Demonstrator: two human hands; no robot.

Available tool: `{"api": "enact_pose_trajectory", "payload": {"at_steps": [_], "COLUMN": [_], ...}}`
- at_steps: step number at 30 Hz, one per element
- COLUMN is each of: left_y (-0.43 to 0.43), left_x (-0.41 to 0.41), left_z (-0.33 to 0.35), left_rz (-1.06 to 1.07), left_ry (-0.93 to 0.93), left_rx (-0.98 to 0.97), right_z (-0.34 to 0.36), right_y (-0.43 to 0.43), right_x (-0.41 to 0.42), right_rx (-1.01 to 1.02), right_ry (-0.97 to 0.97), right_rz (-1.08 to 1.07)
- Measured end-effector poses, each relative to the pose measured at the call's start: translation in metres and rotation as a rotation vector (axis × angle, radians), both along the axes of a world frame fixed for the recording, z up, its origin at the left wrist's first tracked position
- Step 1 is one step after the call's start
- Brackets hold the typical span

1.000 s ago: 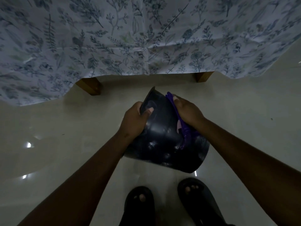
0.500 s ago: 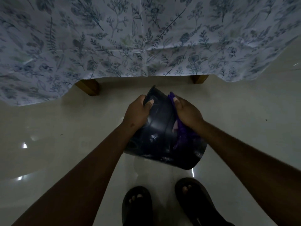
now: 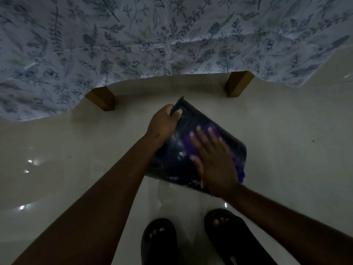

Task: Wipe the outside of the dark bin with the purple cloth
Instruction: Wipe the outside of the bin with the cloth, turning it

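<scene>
The dark bin [image 3: 172, 165] is held tilted above the pale floor, its rim pointing away from me. My left hand [image 3: 164, 124] grips the rim at the bin's upper left, thumb over the edge. My right hand [image 3: 214, 157] lies flat with fingers spread on the bin's outer wall, pressing the purple cloth [image 3: 205, 131] against it. The cloth shows beyond the fingertips and again as a bunch by the wrist at the bin's right edge.
A table with a leaf-patterned cloth [image 3: 133, 44] hanging down fills the top of the view, with two wooden legs [image 3: 102, 99] [image 3: 237, 83] on the glossy floor [image 3: 57, 169]. My two feet in dark sandals [image 3: 159, 240] [image 3: 227, 234] stand just below the bin.
My right hand has shifted from the bin's upper right edge onto its facing side and flattened out over the cloth. The bin has turned so more of its wall faces me.
</scene>
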State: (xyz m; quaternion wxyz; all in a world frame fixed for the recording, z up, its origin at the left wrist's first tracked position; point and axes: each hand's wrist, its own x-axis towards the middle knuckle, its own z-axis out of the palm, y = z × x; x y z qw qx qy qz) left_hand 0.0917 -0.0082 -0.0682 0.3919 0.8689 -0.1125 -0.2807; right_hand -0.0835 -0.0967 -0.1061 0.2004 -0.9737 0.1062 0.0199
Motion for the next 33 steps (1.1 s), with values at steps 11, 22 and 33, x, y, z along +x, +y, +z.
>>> {"api": "enact_pose_trajectory", "payload": {"at_steps": [11,22,33], "left_y": [0.000,0.028,0.017], "left_x": [-0.001,-0.025,-0.013], "left_z": [-0.009,-0.001,-0.006], "left_rz": [-0.003,-0.120,-0.071], "left_ry": [-0.140,-0.175,-0.124], "left_rx": [0.156,-0.042,-0.071], "right_z": [0.003,-0.001,-0.029], "right_y": [-0.018,-0.061,0.011], "right_x": [0.030,0.064,-0.019], "right_rx": [0.109,0.088,-0.211], "right_ry": [0.054,-0.044,-0.058], "right_rz": [-0.092,-0.281,0.096]}}
